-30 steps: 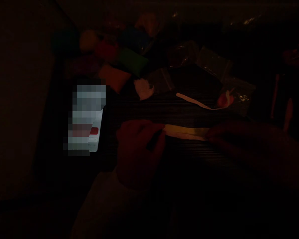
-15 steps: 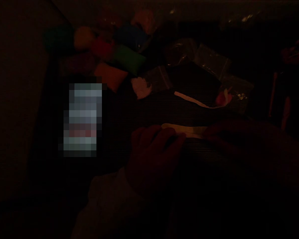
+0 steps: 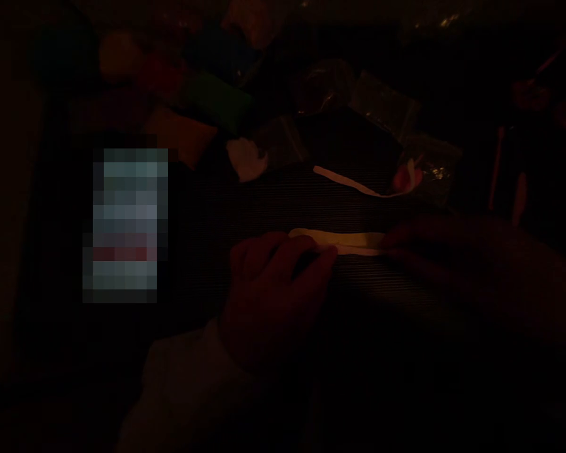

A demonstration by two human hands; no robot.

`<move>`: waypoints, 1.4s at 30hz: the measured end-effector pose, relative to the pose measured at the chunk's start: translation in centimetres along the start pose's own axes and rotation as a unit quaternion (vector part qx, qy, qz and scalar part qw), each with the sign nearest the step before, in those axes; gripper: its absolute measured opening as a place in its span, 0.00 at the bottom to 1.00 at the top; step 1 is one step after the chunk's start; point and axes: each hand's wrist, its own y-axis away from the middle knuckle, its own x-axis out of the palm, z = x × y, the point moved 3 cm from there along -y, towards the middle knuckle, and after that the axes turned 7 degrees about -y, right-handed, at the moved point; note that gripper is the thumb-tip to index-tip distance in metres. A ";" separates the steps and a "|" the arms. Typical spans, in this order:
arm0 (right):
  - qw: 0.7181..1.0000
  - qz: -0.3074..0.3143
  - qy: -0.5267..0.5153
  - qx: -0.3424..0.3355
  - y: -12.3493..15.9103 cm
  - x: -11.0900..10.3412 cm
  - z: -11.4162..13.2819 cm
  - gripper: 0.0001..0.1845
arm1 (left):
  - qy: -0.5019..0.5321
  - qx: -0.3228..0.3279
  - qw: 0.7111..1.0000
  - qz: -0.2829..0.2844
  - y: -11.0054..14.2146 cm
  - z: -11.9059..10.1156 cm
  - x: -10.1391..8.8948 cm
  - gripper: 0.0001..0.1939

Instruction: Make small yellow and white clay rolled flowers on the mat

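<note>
The picture is very dark. A flat, pale yellow strip of what looks like modelling clay [image 3: 358, 240] lies crosswise on the dark ribbed surface, with a paler layer along its near edge. My left hand [image 3: 276, 292] is on its left part, fingers curled over it and thumb at the near edge. At the strip's right end, the fingertips of my right hand [image 3: 466, 264] close on it; that hand is dim and partly lost in shadow. Beyond them lies a thin, pale pinkish strip [image 3: 349, 180], whose right end curls beside a small pink-red lump [image 3: 405, 178].
A lit phone-like screen [image 3: 127, 220], pixelated, lies at left. Coloured clay packs stand at the back left, among them an orange one [image 3: 182, 135] and a green one [image 3: 219, 100]. A white lump [image 3: 246, 159] and clear bags [image 3: 384, 104] lie behind; slim sticks [image 3: 496, 167] at right.
The whole view has shifted, so everything appears further left, and the picture is dimmer. Both hands stay at the yellow strip, and slightly more of it shows between them.
</note>
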 end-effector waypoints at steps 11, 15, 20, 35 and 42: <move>1.000 0.001 0.010 -0.028 -0.1 0.3 0.2 0.08 | -0.012 0.002 1.000 0.005 -0.1 -0.3 0.1 0.18; 1.000 0.001 0.010 -0.026 -0.2 0.2 0.4 0.08 | -0.014 0.006 1.000 0.022 -0.3 -0.6 0.1 0.19; 0.999 -0.005 0.020 -0.026 -0.1 0.3 0.4 0.08 | -0.020 0.007 0.999 0.030 -0.6 -1.1 0.3 0.18; 0.999 0.013 0.031 0.028 0.4 -0.4 -0.6 0.11 | -0.013 0.010 0.999 0.048 -0.6 -1.1 0.4 0.18; 0.999 0.026 0.029 0.033 0.2 -0.1 -0.7 0.11 | 0.001 0.012 0.998 0.054 -0.6 -1.0 0.4 0.18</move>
